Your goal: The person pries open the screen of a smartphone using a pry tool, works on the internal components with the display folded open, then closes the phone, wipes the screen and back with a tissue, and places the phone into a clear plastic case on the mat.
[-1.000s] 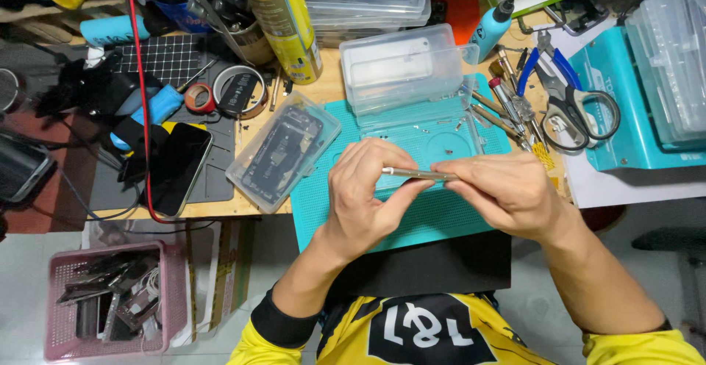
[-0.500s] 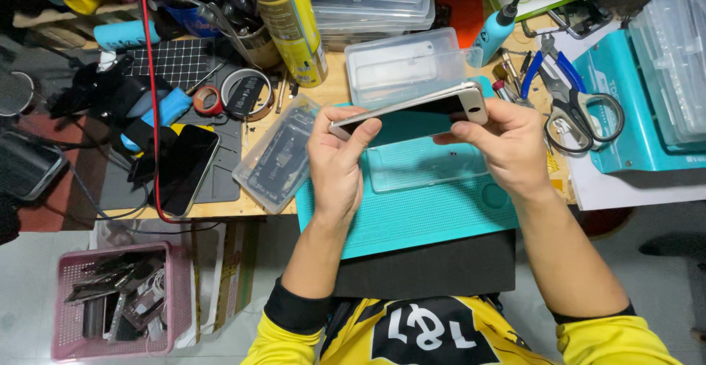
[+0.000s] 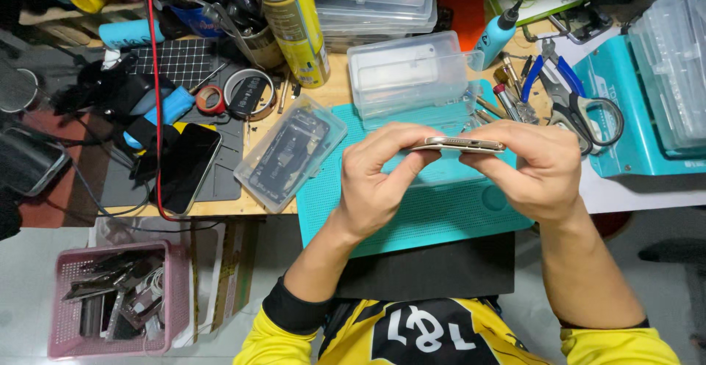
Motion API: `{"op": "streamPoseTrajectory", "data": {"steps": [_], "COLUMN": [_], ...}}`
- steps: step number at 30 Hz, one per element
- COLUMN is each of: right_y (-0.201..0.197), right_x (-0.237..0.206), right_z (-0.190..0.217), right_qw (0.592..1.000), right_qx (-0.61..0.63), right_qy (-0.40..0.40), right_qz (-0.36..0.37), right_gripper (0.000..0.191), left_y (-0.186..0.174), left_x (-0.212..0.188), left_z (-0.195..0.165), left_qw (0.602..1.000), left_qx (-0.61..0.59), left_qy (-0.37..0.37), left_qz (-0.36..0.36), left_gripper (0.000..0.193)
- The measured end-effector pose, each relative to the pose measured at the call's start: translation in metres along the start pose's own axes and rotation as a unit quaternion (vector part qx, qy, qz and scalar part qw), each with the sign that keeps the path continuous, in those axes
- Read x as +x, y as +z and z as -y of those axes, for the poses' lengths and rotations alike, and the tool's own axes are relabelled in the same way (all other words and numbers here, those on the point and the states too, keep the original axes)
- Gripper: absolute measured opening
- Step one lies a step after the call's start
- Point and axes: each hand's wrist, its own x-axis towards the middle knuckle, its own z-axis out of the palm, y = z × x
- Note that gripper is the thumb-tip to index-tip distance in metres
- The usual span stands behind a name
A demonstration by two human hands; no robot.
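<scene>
Gold phone [image 3: 457,144] edge-on, pinched between left hand [image 3: 375,181] and right hand [image 3: 533,170] above teal mat [image 3: 412,222], beside clear box [image 3: 404,71].

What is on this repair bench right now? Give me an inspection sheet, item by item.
Surface: teal work mat on a wooden bench.
Job's things: slim phone, held edge-on above the mat.
Clutter: yellow spray can, clear plastic boxes, clear tray of parts, tape rolls, scissors, dark phone.
Grippers: left hand and right hand pinch the phone's two ends.
Cables: red cable hanging down over the bench's left side.
Surroundings: pink basket of parts on the floor.
</scene>
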Motion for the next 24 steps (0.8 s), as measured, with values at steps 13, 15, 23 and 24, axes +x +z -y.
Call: {"op": "streamPoseTrajectory", "data": {"steps": [13, 15, 23, 24], "right_y": [-0.004, -0.002, 0.011, 0.015], "right_x": [-0.002, 0.0, 0.01, 0.012], "right_z": [0.01, 0.009, 0.003, 0.002], "right_qw": [0.999, 0.999, 0.994, 0.993], "right_qx": [0.02, 0.031, -0.105, -0.108], "right_qy": [0.007, 0.024, -0.024, -0.032], "right_qz": [-0.025, -0.037, 0.032, 0.031], "right_gripper": [0.021, 0.022, 0.021, 0.019], "left_y": [0.023, 0.026, 0.002, 0.0], "left_x": [-0.021, -0.019, 0.001, 0.003], "left_z": [0.023, 0.024, 0.004, 0.004], "left_qw": [0.981, 0.956, 0.992, 0.993], "left_qx": [-0.175, -0.276, 0.126, 0.115], "left_qy": [-0.049, -0.068, 0.028, 0.01], "left_qz": [-0.067, -0.074, -0.011, -0.009], "left_gripper": [0.015, 0.019, 0.031, 0.026]}}
